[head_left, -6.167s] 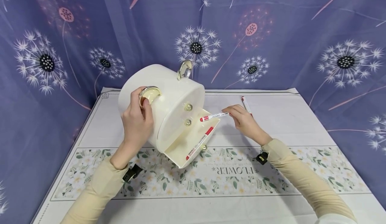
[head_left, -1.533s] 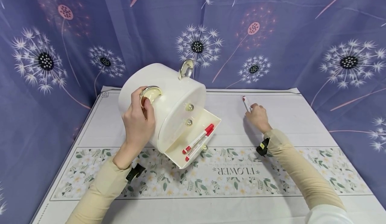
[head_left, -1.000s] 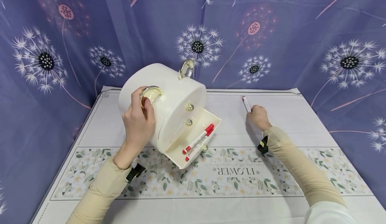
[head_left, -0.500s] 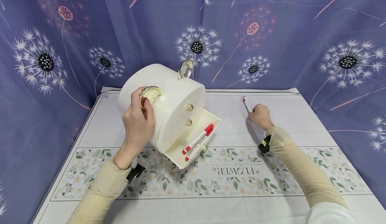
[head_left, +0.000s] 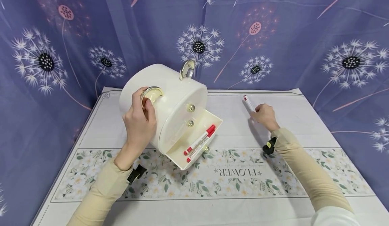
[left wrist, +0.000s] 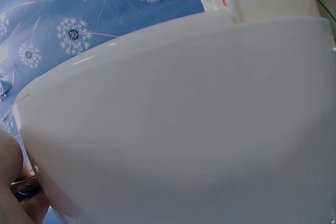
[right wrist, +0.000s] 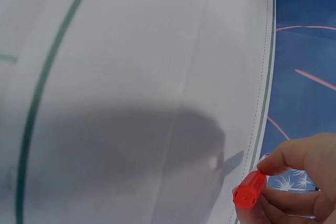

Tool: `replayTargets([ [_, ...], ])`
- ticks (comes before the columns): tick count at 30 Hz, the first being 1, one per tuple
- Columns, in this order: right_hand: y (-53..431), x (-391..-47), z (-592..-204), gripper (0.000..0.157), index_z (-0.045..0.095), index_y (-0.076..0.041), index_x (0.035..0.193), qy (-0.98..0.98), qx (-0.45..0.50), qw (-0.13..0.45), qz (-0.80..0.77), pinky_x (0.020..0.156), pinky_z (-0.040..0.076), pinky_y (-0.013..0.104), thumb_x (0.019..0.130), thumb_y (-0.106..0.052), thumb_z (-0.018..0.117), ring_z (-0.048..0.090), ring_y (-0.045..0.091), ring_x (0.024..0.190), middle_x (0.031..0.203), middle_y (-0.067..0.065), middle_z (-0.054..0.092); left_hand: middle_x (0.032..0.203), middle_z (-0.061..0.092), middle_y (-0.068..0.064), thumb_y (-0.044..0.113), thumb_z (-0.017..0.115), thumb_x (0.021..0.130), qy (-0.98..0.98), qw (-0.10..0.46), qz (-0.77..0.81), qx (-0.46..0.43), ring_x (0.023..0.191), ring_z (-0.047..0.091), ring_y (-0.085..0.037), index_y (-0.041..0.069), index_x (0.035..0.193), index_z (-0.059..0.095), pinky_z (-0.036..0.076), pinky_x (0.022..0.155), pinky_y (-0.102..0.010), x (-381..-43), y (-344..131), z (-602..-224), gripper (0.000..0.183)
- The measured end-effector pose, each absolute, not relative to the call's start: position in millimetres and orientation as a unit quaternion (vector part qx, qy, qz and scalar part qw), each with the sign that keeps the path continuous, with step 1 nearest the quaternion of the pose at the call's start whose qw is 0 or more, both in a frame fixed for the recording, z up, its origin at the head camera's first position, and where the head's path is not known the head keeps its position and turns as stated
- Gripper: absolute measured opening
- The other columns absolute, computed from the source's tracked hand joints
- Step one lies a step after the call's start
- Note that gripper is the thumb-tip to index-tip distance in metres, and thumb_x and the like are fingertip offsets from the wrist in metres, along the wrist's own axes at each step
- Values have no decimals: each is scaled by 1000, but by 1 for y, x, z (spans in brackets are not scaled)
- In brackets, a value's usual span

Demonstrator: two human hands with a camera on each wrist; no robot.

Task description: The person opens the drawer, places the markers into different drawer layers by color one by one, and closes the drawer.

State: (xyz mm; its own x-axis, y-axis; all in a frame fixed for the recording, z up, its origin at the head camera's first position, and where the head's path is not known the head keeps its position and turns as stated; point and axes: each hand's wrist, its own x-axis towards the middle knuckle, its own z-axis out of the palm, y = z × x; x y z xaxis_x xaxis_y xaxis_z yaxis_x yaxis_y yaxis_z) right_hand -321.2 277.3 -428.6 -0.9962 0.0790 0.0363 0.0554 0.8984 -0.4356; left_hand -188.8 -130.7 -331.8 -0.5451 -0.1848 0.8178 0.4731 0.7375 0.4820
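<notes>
In the head view my left hand grips a gold ring handle on the side of a rounded white storage box, tilted on its side. One drawer is pulled out, and in it two white markers with red caps, an upper marker and a lower marker, lie side by side. Off to the right, my right hand pinches a third red-and-white marker by its near end. Its red end shows between thumb and fingers in the right wrist view.
Two drawers with round gold knobs, an upper knob and a lower knob, are shut. A second gold handle stands on the box's far side. The white tablecloth has a floral strip; a purple curtain hangs behind.
Since the earliest frame, the second marker has gone from my right hand into the drawer. The right hand has taken hold of the third marker and shifted slightly right. My left hand stays put.
</notes>
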Motion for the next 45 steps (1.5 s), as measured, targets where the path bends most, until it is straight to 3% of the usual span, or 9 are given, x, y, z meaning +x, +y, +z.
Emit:
replayTargets([
  [4,278,-322,-429,29,67,1,95,-973,-22,39,226,50,41,25,77,-20,58,59,28,71,85,17,68,98,65,-21,12,44,92,-807,468,-349,-89,65,62,-32,1,121,49,48,50,-43,-188,-131,-331,31],
  [13,280,-319,-424,27,67,2,94,-970,5,66,234,60,46,32,78,-19,60,61,29,73,86,19,68,96,66,-21,8,45,91,-806,467,-353,-90,66,63,-33,2,121,49,48,51,-44,-187,-130,-331,31],
  [20,280,-316,-420,26,66,2,95,-967,14,60,246,53,45,25,79,-18,62,56,7,49,85,19,69,96,65,-21,12,45,92,-808,465,-350,-88,66,62,-32,1,120,49,48,51,-44,-187,-131,-330,30],
  [23,279,-315,-419,28,65,2,97,-966,20,56,251,51,45,23,79,-19,62,54,2,46,85,20,69,96,65,-21,13,44,92,-809,464,-349,-88,66,61,-31,0,119,50,48,51,-43,-187,-131,-330,31],
  [30,278,-315,-417,26,65,1,96,-963,36,44,265,44,47,24,79,-18,61,56,6,47,85,20,69,96,65,-21,12,44,92,-807,466,-353,-88,67,62,-32,1,120,49,48,52,-44,-187,-131,-331,31],
  [37,275,-315,-418,20,68,-2,87,-964,61,89,243,52,45,25,76,-17,63,58,11,55,79,16,70,96,65,-21,13,44,92,-808,466,-349,-88,67,61,-31,0,119,50,47,51,-43,-186,-131,-331,30],
  [45,274,-315,-420,18,67,-3,87,-960,101,99,242,57,45,27,74,-14,64,59,12,59,75,12,69,95,65,-21,9,45,91,-808,466,-348,-90,66,61,-32,2,120,49,47,51,-43,-186,-131,-330,30],
])
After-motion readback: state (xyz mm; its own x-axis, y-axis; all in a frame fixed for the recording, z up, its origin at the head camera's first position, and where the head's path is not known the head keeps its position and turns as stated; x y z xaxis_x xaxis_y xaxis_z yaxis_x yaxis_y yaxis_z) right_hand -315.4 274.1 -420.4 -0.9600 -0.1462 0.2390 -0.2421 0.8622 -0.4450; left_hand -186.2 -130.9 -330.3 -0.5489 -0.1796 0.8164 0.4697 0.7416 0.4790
